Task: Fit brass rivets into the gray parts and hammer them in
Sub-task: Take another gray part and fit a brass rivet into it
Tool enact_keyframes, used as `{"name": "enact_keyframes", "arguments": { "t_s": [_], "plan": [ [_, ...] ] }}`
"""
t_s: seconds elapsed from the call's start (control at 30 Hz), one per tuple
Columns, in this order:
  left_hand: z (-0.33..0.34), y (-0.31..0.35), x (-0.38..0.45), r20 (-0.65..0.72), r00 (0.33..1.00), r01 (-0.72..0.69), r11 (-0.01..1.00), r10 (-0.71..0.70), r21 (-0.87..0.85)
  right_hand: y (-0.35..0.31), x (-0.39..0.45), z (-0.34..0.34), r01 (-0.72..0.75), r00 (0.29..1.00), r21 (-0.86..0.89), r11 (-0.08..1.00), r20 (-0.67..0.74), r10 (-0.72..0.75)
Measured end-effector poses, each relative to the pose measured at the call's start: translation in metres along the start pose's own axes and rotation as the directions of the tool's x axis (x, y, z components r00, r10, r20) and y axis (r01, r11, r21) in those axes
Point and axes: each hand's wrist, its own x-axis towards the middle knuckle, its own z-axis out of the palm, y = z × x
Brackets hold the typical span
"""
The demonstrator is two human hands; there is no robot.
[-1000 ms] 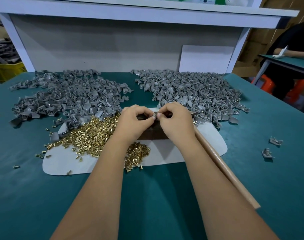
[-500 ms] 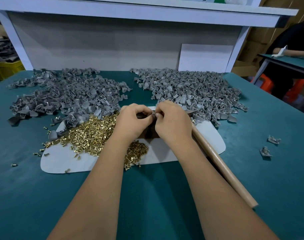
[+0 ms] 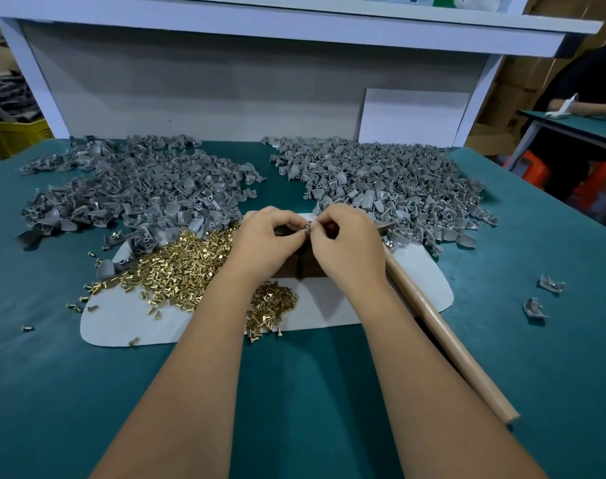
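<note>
Barely shifted since a second ago: both hands still pinched together at centre over the white mat [image 3: 329,312]. Hammer handle [image 3: 446,344] lying at 4 o'clock, under the right forearm. Left hand [image 3: 265,243] grip closed, right hand [image 3: 346,245] grip closed, fingertips meeting on a small gray part [image 3: 307,227]; rivet not discernible. Brass rivets [image 3: 187,264] heaped at 9 o'clock of the hands. Gray parts piled at 11 o'clock [image 3: 132,195] and 1 o'clock [image 3: 391,181] on the green surface [image 3: 294,392].
</note>
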Motion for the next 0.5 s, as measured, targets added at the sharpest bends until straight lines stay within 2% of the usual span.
{"name": "enact_keyframes", "arguments": {
  "t_s": [0.13,0.2,0.33,0.5],
  "plan": [
    [-0.0007,0.0006,-0.0008,0.011,1.000,0.012,1.000,-0.012,-0.003,0.0010,0.0020,-0.0047,-0.177,0.980,0.323,0.929,-0.028,0.197],
    [-0.0006,0.0011,-0.0017,0.010,1.000,0.015,1.000,-0.015,-0.010,0.0023,0.0049,-0.0051,-0.252,0.962,0.404,0.880,0.003,0.274],
    [-0.0013,0.0023,-0.0021,0.007,1.000,0.018,1.000,-0.017,-0.017,0.0057,0.0077,-0.0023,-0.249,0.969,0.370,0.895,0.086,0.233],
    [-0.0015,0.0020,-0.0022,0.015,1.000,0.024,1.000,-0.024,-0.012,0.0096,0.0097,0.0021,-0.164,0.986,0.233,0.959,0.063,0.153]
  ]
}}
